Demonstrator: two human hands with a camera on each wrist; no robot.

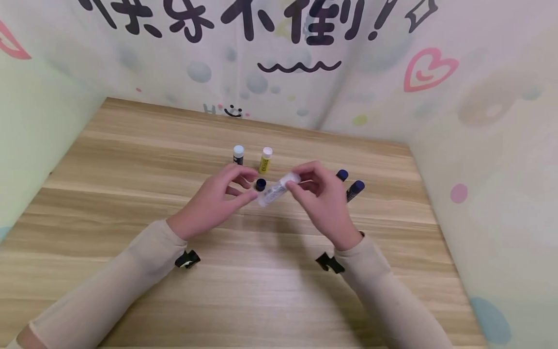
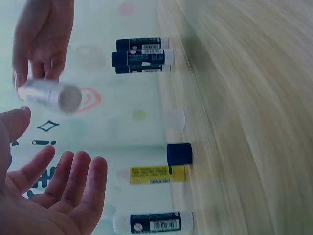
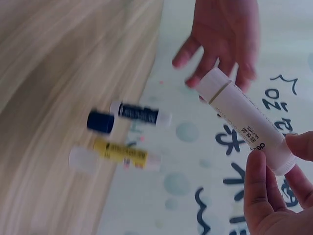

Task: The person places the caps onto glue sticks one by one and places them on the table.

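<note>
A white glue stick (image 1: pixel 275 191) is held in my right hand (image 1: pixel 321 198), its thumb and fingers pinching one end in the right wrist view. The stick slants in the air, its other end toward my left hand (image 1: pixel 213 198). That left hand has its fingers spread and slightly bent, with nothing in them. Close to the hands, a loose navy cap (image 2: pixel 179 154) stands on the table. Beside it is a whitish translucent cap (image 2: pixel 174 119), hidden in the head view.
Behind the hands stand a yellow glue stick (image 1: pixel 265 162) with a white cap and a dark glue stick (image 1: pixel 238 154) with a pale cap. Three navy-capped glue sticks (image 2: pixel 142 58) are grouped to the right. A printed cloth wall (image 1: pixel 370 106) borders the wooden table (image 1: pixel 253 291).
</note>
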